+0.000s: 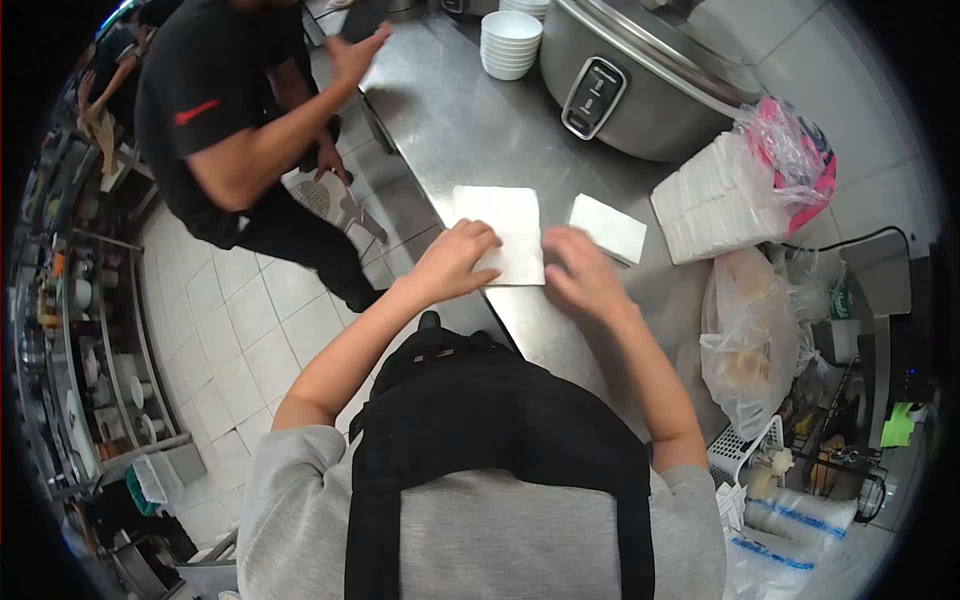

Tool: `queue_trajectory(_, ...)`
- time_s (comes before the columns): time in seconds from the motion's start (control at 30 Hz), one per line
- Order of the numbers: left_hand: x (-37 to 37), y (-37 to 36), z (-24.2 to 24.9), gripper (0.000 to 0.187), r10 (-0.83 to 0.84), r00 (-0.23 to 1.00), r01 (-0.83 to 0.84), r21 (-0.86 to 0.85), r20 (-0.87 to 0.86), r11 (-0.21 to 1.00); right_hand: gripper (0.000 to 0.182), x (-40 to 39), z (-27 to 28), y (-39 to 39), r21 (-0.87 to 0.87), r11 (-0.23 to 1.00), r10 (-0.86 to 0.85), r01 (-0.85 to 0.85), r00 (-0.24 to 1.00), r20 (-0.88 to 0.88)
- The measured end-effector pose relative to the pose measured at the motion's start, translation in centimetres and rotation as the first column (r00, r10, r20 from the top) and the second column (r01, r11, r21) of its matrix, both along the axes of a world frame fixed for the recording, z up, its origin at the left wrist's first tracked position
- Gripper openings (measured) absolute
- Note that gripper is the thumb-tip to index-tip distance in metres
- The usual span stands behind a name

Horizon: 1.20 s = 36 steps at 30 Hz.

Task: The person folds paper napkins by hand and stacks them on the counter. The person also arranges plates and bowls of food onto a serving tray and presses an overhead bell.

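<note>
A white paper napkin [512, 215] lies spread flat on the steel counter, near its front edge. My left hand [458, 262] rests over the napkin's lower left side, fingers bent and thumb apart from them. At the opposite edge is my right hand [585, 272], slightly blurred, with its fingers and thumb apart and nothing between them. Just beyond it lies a small stack of folded white napkins [608, 228]. A larger pack of napkins [715, 195] sits farther right, its torn clear and pink wrapper [800, 150] pushed back.
A large rice cooker [640, 85] and stacked white bowls [510, 45] stand at the counter's [450, 120] back. Plastic bags [745, 330] and a white basket [745, 450] are at right. A person in black [210, 110] stands close at left, holding a perforated tool [325, 195]. Shelves [110, 350] line the far left.
</note>
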State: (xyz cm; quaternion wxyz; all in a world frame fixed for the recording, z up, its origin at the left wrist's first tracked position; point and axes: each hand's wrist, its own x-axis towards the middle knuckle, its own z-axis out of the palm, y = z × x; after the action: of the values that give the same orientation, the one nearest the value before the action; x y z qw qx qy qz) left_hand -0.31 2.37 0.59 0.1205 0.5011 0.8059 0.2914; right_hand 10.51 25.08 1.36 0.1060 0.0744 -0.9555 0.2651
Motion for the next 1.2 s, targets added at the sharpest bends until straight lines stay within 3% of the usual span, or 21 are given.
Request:
queue_trajectory(0.07, 1.3, -2.3, -1.5, 0.046, 0.074, 0.993, -0.066, 0.085, -0.09, 0.994, 0.031, -0.1, 0.0, -3.1, 0.032, 0.978, 0.206, -0.207, 0.978, 0.027)
queue_trajectory(0.23, 3.1, -2.9, -2.6, 0.041, 0.124, 0.981, -0.1, 0.162, -0.149, 0.982, 0.025, 0.7, -2.0, -3.4, 0.075, 0.985, 0.151, -0.158, 0.984, 0.098)
queue_trajectory(0.3, 3.6, -2.8, -2.5, 0.036, 0.075, 0.996, -0.068, 0.147, -0.044, 0.987, 0.017, 1.9, -1.5, -2.9, -0.115, 0.984, 0.155, -0.138, 0.977, 0.148)
queue_trajectory(0.33, 3.7, -2.9, -2.0, 0.028, 0.082, 0.997, -0.079, 0.177, -0.012, 0.981, 0.017, 2.1, -1.6, -2.4, -0.117, 0.984, 0.155, -0.137, 0.975, 0.157)
queue_trajectory(0.4, 2.9, -3.1, -2.2, 0.026, 0.049, 0.996, -0.062, 0.2, 0.07, 0.978, 0.009, 2.4, -1.8, -1.7, -0.385, 0.922, 0.155, -0.048, 0.955, 0.252)
queue_trajectory(0.5, 1.6, -3.2, -1.9, 0.021, -0.003, 0.987, -0.038, 0.252, 0.16, 0.967, 0.011, 2.0, -1.3, -1.4, -0.468, 0.883, 0.131, 0.036, 0.938, 0.32)
queue_trajectory(0.57, 1.0, -3.1, -1.9, 0.022, 0.008, 0.956, -0.062, 0.175, 0.293, 0.983, 0.011, 1.8, -1.2, -1.3, -0.459, 0.887, 0.124, 0.051, 0.93, 0.345)
queue_trajectory(0.63, 0.8, -3.0, -1.8, 0.021, 0.008, 0.964, -0.058, 0.182, 0.265, 0.982, 0.012, 1.6, -0.7, -1.7, -0.453, 0.886, 0.109, 0.1, 0.904, 0.413)
queue_trajectory(0.77, 0.3, -2.7, -1.7, 0.019, 0.028, 0.94, -0.096, 0.186, 0.341, 0.978, 0.018, 2.0, -0.3, -1.8, -0.427, 0.9, 0.1, 0.083, 0.916, 0.389)
queue_trajectory(0.83, 0.3, -2.5, -1.8, 0.019, 0.041, 0.926, -0.122, 0.193, 0.374, 0.974, 0.029, 2.6, -0.7, -1.9, -0.414, 0.91, 0.084, 0.007, 0.976, 0.201)
queue_trajectory(0.93, 0.2, -2.3, -1.6, 0.022, 0.105, 0.874, -0.208, 0.171, 0.474, 0.963, 0.033, 3.3, -0.6, -1.8, -0.434, 0.901, 0.057, 0.015, 0.987, 0.152)
queue_trajectory(1.0, 0.0, -2.2, -0.9, 0.024, 0.187, 0.834, -0.223, 0.009, 0.519, 0.975, 0.033, 3.5, -0.5, -2.1, -0.424, 0.905, 0.018, 0.04, 0.991, 0.132)
queue_trajectory(1.13, 0.3, -1.9, 0.4, 0.024, 0.22, 0.805, -0.263, -0.001, 0.551, 0.965, 0.028, 2.6, -0.8, -2.5, -0.382, 0.92, -0.072, 0.084, 0.996, 0.046)
queue_trajectory(1.2, 0.5, -2.1, 0.5, 0.024, 0.091, 0.853, -0.2, 0.16, 0.514, 0.967, 0.023, 2.7, -1.8, -2.3, -0.437, 0.897, -0.05, 0.071, 0.997, 0.061)
